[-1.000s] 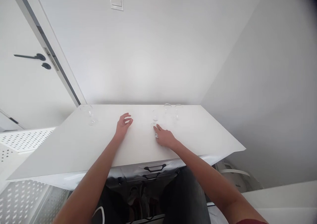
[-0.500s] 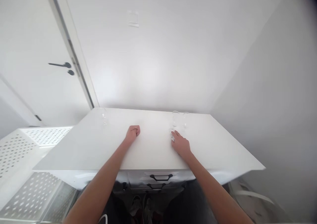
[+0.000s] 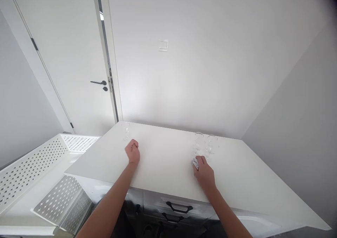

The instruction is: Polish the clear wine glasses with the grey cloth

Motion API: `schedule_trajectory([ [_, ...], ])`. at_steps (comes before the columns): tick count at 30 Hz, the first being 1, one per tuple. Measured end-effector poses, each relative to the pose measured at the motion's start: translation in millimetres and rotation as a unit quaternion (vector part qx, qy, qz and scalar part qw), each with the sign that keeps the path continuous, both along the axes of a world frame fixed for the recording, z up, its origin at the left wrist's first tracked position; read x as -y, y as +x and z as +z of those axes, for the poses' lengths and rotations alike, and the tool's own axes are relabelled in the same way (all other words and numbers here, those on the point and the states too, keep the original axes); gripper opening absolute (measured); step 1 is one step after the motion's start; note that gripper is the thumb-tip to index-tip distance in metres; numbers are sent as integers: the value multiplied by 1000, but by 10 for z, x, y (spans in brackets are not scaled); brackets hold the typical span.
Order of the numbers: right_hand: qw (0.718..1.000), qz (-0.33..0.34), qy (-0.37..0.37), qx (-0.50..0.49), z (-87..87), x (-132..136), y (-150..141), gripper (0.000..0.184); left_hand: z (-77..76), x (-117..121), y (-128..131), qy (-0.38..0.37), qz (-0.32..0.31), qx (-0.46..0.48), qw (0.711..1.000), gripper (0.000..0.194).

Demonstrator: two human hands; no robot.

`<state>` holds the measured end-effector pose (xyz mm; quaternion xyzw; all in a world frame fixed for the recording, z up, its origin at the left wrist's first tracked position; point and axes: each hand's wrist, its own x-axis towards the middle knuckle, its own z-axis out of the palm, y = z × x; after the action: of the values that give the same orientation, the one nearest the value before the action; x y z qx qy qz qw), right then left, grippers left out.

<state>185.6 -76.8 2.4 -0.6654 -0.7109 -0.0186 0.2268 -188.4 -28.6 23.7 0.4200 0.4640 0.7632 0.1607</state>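
My left hand (image 3: 133, 152) is closed in a fist above the white cabinet top (image 3: 163, 157), with nothing visible in it. Just behind it, near the left back edge, stands a clear stemmed glass (image 3: 126, 128). My right hand (image 3: 204, 174) is closed around a small crumpled white cloth (image 3: 195, 163), which pokes out at the thumb side. Beyond its fingertips two more clear glasses, one on the left (image 3: 199, 139) and one on the right (image 3: 211, 144), stand side by side. Their thin outlines are faint against the white surface.
White perforated panels (image 3: 34, 164) stand left of the cabinet. At the back left is a white door with a dark handle (image 3: 98, 83). Behind the cabinet rises a wall with a light switch (image 3: 163, 45). Dark drawer handles (image 3: 179, 207) stick out at the front.
My left fist has moved left and back, close to the left glass. The right hand remains by the two glasses, and more of the cloth shows. The view has turned left.
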Motion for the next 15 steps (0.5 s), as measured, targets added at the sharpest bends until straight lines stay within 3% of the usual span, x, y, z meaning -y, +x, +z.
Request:
schedule_trajectory([
  [2, 998, 46, 47, -19, 11, -5, 4, 35, 41, 9, -220, 28, 57, 58, 996, 10],
  [4, 994, 71, 75, -24, 16, -17, 7, 35, 88, -6, -403, 36, 76, 130, 988, 3],
  [9, 994, 92, 13, -53, 19, -7, 5, 41, 97, -171, -596, -65, -21, 303, 951, 28],
  [15, 988, 125, -48, -81, 109, 47, -41, 37, -12, -428, -646, -112, -54, 406, 905, 42],
])
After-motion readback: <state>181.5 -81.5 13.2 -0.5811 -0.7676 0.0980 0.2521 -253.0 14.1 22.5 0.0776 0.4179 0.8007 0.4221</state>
